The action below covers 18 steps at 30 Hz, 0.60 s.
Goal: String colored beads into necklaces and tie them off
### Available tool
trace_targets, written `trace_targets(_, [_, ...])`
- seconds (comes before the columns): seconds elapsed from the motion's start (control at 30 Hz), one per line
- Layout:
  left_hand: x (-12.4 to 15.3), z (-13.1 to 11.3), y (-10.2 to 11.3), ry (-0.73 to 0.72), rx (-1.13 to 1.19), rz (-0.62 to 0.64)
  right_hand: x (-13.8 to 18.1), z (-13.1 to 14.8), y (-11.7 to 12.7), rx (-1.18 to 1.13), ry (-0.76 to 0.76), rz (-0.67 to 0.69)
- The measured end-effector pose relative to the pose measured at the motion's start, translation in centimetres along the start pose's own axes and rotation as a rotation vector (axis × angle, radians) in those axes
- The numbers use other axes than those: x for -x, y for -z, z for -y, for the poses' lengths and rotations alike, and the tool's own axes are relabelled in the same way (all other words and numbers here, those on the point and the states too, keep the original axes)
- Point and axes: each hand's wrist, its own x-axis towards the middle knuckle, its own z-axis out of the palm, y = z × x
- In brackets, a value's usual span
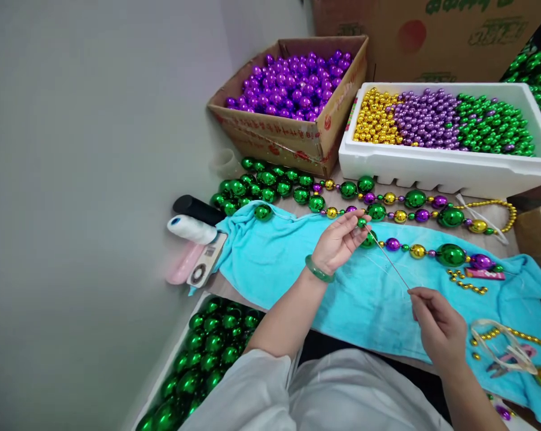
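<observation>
My left hand (334,246), with a green bangle (319,269) on its wrist, pinches a small green bead (361,222) between thumb and fingertips. A long thin needle (392,264) slants from that bead down to my right hand (440,326), whose thumb and forefinger are closed on its lower end. Just beyond my left fingers, a large green bead (368,240), partly hidden, lies in line with a strand of beads (450,255) in green, purple and gold. Both hands are over a turquoise towel (270,269).
Purple balls fill a cardboard box (270,134); a white foam box (432,158) holds gold, purple and green beads. Finished-looking strands (415,199) lie behind the towel. Thread spools (192,229) stand left. Pliers (506,362) lie right. A tray of green balls (213,342) is lower left.
</observation>
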Motion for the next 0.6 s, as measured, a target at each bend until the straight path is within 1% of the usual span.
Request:
trace_targets(0.1, [0.0, 0.0, 0.4, -0.041, -0.067, 0.013, -0.1, 0.0, 0.2, 0.036, 0.008, 0.017])
trace_targets(0.2, [0.0, 0.2, 0.5, -0.103, -0.193, 0.024, -0.1, -0.3, 0.3, 0.076, 0.008, 0.035])
trace_targets(0.27, [0.2, 0.6, 0.4, -0.114, -0.275, 0.038, -0.2, -0.6, 0.2, 0.089, -0.014, 0.051])
trace_targets(0.33, [0.5, 1.3, 0.2, -0.093, -0.338, 0.055, -0.4, -0.9, -0.1, 0.070, -0.050, 0.084])
trace_targets(0.43, [1.4, 3.0, -0.3, -0.026, -0.418, 0.093, -0.8, -0.9, -0.8, -0.028, -0.102, 0.121])
trace_targets(0.53, [2.3, 5.1, -0.5, 0.052, -0.493, 0.200, -1.2, -0.5, -1.5, -0.144, -0.123, 0.106])
trace_targets(0.6, [2.6, 6.2, -0.4, 0.071, -0.526, 0.274, -1.5, -0.3, -1.7, -0.207, -0.121, 0.092])
